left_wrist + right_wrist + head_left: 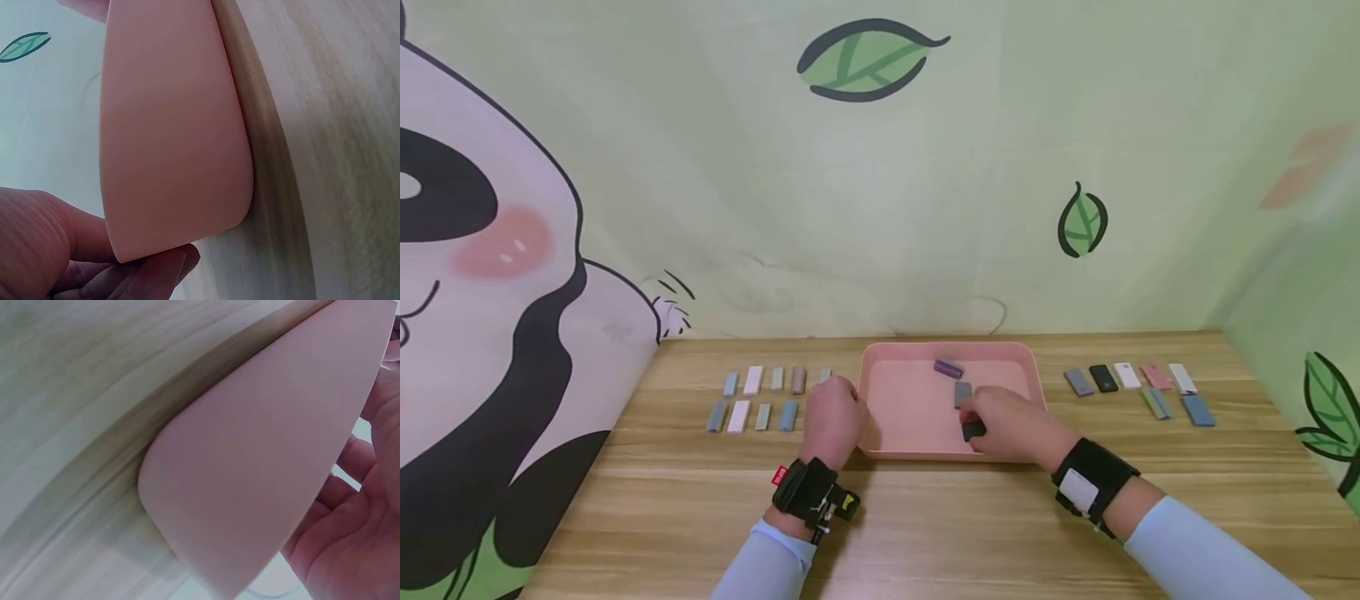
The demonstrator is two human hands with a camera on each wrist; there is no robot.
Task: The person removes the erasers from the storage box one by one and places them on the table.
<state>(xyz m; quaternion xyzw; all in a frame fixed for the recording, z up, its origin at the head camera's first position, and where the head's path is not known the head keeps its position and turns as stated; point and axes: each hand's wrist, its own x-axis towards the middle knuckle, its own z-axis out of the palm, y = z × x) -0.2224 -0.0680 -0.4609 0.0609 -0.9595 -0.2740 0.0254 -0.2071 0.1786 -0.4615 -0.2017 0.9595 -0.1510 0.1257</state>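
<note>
A shallow pink tray (895, 417) sits on the table in the head view. My left hand (833, 421) grips its left end; in the left wrist view the thumb and curled fingers (164, 275) are at the corner of the tray wall (169, 137). Over the tray's right side, my right hand (1017, 421) pinches a small black flat block (973, 430) close to the tray floor. Just beyond it lies a grey block (962, 393), and farther back a purple one (948, 368). In the right wrist view the tray wall (250, 450) hides the right fingertips.
Left of the tray, several small flat blocks (739, 415) stand in two rows, white, blue, grey and brownish. To the right lie several more, among them a black one (1103, 378) and a blue one (1198, 410). A printed cloth wall (925, 208) rises behind the table.
</note>
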